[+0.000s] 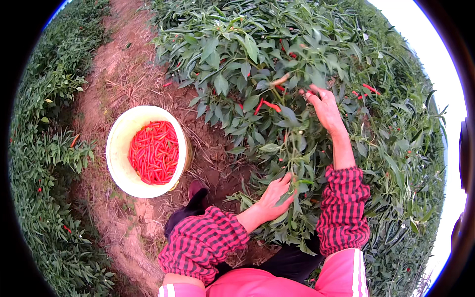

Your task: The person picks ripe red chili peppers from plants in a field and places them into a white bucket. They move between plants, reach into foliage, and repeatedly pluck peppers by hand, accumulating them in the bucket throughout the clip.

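Note:
My left hand (276, 196) is low among the leaves of a chili pepper plant (271, 147), its fingers around a leafy stem. Farther out, my right hand (323, 105) reaches into the foliage, with a bit of red at its fingertips; whether it holds a pepper cannot be told. Red chili peppers (272, 106) hang on the plant to the left of my right hand, and more (371, 89) show to its right. A pale plastic bucket (120, 148) stands on the soil to the left, partly filled with picked red chili peppers (156, 152).
A strip of bare soil with dry straw (122, 74) runs between two rows of pepper plants. The other row (48, 156) lines the left side. My dark shoe (196, 187) is just right of the bucket. Dense plants continue on the right.

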`<state>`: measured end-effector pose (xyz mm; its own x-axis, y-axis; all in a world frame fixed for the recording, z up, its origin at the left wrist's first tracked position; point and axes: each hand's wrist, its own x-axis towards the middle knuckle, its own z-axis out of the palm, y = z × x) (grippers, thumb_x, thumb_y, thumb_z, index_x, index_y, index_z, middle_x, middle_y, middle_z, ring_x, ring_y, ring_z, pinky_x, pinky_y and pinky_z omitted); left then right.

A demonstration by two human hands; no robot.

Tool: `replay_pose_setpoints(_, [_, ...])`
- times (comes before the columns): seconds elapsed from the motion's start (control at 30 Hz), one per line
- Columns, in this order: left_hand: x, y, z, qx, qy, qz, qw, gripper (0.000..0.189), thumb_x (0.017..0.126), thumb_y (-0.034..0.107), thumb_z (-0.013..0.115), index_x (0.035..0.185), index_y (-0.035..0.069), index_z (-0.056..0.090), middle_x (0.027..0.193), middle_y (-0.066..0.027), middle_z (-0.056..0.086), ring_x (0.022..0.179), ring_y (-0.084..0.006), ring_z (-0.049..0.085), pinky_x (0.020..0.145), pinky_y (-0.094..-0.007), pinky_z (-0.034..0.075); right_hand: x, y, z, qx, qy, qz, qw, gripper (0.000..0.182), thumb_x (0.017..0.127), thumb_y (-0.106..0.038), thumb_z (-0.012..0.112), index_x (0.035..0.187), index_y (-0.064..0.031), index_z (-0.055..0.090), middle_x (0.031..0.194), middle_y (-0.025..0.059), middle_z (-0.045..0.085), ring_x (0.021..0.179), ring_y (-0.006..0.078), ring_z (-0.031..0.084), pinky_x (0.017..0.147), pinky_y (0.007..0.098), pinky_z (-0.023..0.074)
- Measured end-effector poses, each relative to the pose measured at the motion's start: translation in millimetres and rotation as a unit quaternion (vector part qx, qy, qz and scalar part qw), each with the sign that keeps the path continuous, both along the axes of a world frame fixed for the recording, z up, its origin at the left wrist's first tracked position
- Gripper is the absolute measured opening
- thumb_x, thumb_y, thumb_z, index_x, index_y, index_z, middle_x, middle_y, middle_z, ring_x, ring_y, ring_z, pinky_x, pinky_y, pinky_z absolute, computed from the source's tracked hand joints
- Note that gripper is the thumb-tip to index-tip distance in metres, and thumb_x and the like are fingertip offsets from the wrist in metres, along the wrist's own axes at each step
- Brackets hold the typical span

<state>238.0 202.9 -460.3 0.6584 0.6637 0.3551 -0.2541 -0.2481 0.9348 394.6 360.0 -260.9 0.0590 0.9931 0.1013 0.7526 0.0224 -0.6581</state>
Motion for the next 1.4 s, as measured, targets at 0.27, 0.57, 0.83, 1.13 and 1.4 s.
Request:
replay_pose_setpoints(0.27, [-15,11,9,0.040,-0.026,0.065,0.997,0.037,0.097,0.043,0.043,0.103,0.009,0.054,0.098,-0.0059,0.057,0.090,-0.0132,0.056,0.082,-0.0240,0.046,33,6,-24,0.107,0.089,-0.104,0.985,0.021,0.083,-0.007,0.045,0.080,0.0012,0.064,0.060,0.0040,0.053,0.059,0.0110,0.047,0.057,0.0283,0.0382])
replay_pose_setpoints(0.57, [-27,8,60,0.203,0.154,0.100,0.962,0.028,0.082,0.012,0.055,0.110,0.004,0.055,0.114,-0.0145,0.057,0.110,-0.0326,0.051,0.097,-0.0423,0.040,72,90,-116,-0.033,-0.048,-0.166,0.984,0.054,0.081,-0.024,0.060,0.127,-0.0002,0.046,0.115,0.0208,0.056,0.109,0.0315,0.051,0.092,0.0387,0.0401])
replay_pose_setpoints(0.83, [-38,-5,41,0.202,0.225,0.060,0.951,0.044,0.080,0.009,0.052,0.124,0.010,0.052,0.127,-0.0144,0.049,0.118,-0.0304,0.047,0.098,-0.0416,0.039,65,111,-168,-0.012,-0.133,-0.040,0.990,0.057,0.080,-0.025,0.061,0.130,-0.0033,0.042,0.113,0.0185,0.056,0.106,0.0321,0.052,0.090,0.0379,0.0406])
replay_pose_setpoints(1.13, [-32,4,29,-0.033,0.077,-0.015,0.996,0.042,0.086,0.011,0.046,0.127,0.013,0.047,0.132,-0.0083,0.045,0.122,-0.0240,0.042,0.103,-0.0382,0.033,62,97,-163,-0.018,-0.172,-0.006,0.985,0.055,0.078,-0.023,0.062,0.127,-0.0053,0.045,0.107,0.0184,0.057,0.100,0.0340,0.053,0.085,0.0397,0.0422])
replay_pose_setpoints(1.4, [-31,3,46,-0.085,0.090,-0.004,0.992,0.026,0.090,0.006,0.043,0.116,0.010,0.042,0.110,-0.0036,0.049,0.106,-0.0196,0.048,0.099,-0.0339,0.037,63,81,-151,-0.030,-0.199,-0.002,0.979,0.052,0.076,-0.021,0.063,0.124,-0.0070,0.048,0.102,0.0182,0.059,0.095,0.0357,0.055,0.080,0.0414,0.0436])
